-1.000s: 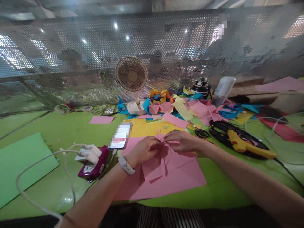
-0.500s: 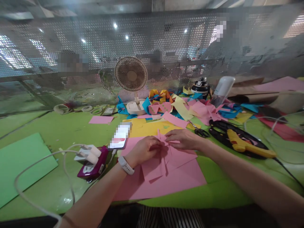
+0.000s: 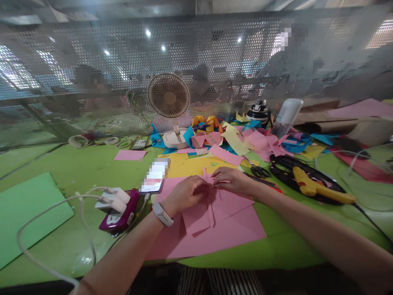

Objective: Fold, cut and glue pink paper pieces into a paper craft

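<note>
Layered pink paper sheets (image 3: 233, 233) lie before me on the green table. A narrow pink strip (image 3: 210, 213) runs up the middle of the top pieces, between my hands. Curled over the strip's left side, my left hand (image 3: 190, 192) has its fingertips closed against it; a pale watch band (image 3: 162, 214) circles that wrist. My right hand (image 3: 231, 180) meets the strip from the other side, its fingers bent and pressed together. Whatever its fingertips pinch is too small to make out. A dark tool with a red edge (image 3: 278, 188) shows partly behind my right wrist.
A phone (image 3: 153, 178) and a purple power adapter (image 3: 119, 213) with cables lie left. Scissors (image 3: 260, 171) and a yellow glue gun (image 3: 316, 186) on a black tray are right. Behind are a fan (image 3: 168, 96), paper scraps (image 3: 264, 141) and a perforated screen (image 3: 123, 53).
My right hand and forearm have shifted slightly down, uncovering the dark tool with the red edge. A small pink flap by the strip now lies flatter. My left hand stays nearly in place.
</note>
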Action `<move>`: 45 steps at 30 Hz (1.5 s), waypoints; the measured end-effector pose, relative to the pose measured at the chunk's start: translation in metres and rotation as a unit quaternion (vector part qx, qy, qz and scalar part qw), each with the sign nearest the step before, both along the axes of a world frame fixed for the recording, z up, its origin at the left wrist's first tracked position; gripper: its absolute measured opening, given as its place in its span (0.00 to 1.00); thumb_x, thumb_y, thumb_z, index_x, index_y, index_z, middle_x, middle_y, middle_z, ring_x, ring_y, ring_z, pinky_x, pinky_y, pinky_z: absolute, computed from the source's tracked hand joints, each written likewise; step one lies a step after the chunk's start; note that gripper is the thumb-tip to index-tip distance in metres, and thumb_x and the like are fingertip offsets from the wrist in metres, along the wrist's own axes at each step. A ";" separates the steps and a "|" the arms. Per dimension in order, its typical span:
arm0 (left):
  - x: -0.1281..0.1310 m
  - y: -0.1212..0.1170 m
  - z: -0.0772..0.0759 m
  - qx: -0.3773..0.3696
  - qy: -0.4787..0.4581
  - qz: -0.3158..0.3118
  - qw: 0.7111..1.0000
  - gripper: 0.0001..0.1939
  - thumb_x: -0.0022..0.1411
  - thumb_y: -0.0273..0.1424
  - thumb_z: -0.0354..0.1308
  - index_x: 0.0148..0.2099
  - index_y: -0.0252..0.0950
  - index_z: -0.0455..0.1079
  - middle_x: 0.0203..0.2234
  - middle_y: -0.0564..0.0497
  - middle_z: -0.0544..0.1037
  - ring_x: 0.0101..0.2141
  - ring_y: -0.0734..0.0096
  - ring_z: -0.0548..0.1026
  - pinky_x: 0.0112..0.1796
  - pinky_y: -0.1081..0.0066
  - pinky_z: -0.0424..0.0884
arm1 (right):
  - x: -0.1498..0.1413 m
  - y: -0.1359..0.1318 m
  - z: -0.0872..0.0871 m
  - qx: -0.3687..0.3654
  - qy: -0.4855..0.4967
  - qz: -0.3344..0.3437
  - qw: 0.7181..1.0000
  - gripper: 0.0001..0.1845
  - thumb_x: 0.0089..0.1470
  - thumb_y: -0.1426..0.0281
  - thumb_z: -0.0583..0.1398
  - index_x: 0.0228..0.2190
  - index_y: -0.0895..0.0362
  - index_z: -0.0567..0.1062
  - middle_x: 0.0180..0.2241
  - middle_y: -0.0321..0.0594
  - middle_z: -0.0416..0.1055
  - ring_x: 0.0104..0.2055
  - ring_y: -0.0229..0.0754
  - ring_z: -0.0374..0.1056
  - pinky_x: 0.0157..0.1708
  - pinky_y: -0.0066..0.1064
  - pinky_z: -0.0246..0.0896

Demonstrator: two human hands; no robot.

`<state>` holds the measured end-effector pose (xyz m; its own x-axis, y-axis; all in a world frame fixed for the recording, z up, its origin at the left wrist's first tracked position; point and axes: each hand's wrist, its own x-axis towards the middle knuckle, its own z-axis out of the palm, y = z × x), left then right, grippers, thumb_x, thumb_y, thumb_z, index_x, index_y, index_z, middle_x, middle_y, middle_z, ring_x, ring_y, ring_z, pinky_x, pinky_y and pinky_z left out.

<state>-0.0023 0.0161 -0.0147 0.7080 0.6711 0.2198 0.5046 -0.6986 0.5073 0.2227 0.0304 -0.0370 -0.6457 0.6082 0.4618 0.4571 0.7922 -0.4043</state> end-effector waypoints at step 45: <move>0.000 0.000 0.002 0.020 0.009 -0.011 1.000 0.11 0.58 0.28 0.54 0.45 0.39 0.69 0.38 0.49 0.74 0.41 0.66 0.70 0.44 0.65 0.66 | 0.018 0.006 0.018 -0.094 -0.156 -0.126 0.975 0.12 0.48 0.62 0.59 0.21 0.57 0.70 0.22 0.35 0.69 0.24 0.36 0.62 0.22 0.25 0.47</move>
<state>-0.0023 0.0158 -0.0126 0.7271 0.6460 0.2325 0.4976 -0.7291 0.4699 0.2405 0.0363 -0.0195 -0.5565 0.8204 0.1316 0.7512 0.5645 -0.3422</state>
